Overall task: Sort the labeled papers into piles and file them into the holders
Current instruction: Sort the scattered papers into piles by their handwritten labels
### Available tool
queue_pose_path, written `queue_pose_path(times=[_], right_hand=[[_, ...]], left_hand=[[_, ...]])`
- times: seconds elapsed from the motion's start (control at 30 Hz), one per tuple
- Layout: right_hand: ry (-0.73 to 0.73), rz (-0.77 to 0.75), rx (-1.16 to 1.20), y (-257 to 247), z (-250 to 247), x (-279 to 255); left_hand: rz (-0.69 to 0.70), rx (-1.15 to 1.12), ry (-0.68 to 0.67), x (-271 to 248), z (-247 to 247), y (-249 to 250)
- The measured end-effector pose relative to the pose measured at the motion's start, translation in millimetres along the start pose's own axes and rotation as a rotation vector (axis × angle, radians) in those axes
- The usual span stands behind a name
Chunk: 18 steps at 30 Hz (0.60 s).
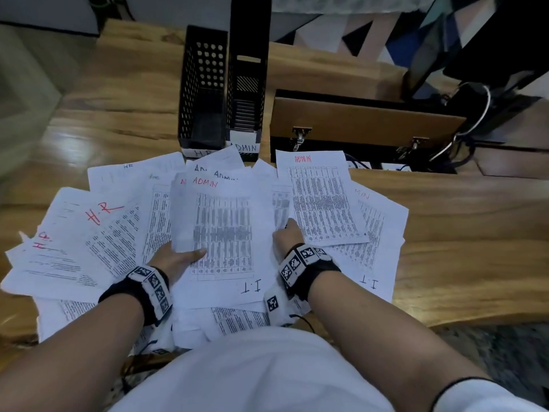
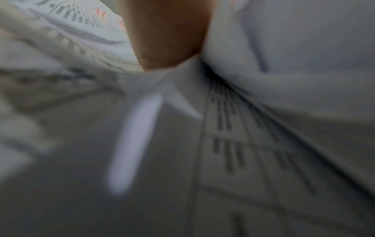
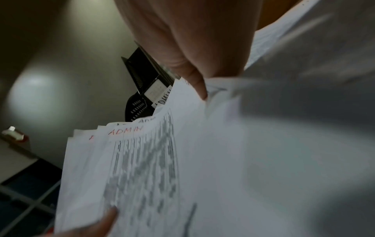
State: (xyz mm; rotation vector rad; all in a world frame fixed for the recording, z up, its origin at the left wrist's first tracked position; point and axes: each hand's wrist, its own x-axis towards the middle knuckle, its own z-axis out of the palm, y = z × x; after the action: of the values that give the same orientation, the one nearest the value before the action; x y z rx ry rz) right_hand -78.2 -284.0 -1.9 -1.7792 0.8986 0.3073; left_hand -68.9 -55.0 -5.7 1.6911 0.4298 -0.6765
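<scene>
Labeled papers lie fanned over the wooden table [image 1: 445,233]. I hold a small stack of ADMIN sheets [image 1: 219,221] above the pile. My left hand [image 1: 190,254] grips its lower left edge, thumb on top. My right hand [image 1: 285,230] pinches its right edge, fingers hidden beneath. In the right wrist view the thumb [image 3: 198,86] presses the edge of the ADMIN stack [image 3: 142,160]. H.R sheets [image 1: 98,215] lie at left, an ADMIN sheet [image 1: 318,200] and an I.T sheet [image 1: 368,283] at right. Two black holders stand behind, labeled H.R [image 1: 202,84] and ADMIN [image 1: 246,84]. The left wrist view is blurred paper [image 2: 263,144].
A wooden box with metal latches [image 1: 356,120] sits right of the holders. A black monitor stand with cables [image 1: 475,108] fills the far right. More sheets [image 1: 237,319] overhang the table's near edge by my lap.
</scene>
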Motion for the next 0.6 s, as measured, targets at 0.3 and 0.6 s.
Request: queue_pose_path(times=[0.3,0.6], right_hand=[[0.548,0.088,-0.478,-3.1,-120.5,57.5],[0.260,0.205,-0.437,23.6,-150.8,86.7]], left_hand=[[-0.097,0.010,0.040,24.1,-10.6,-17.4],[-0.085,0.140,0.141,16.4,-1.1,-8.4]])
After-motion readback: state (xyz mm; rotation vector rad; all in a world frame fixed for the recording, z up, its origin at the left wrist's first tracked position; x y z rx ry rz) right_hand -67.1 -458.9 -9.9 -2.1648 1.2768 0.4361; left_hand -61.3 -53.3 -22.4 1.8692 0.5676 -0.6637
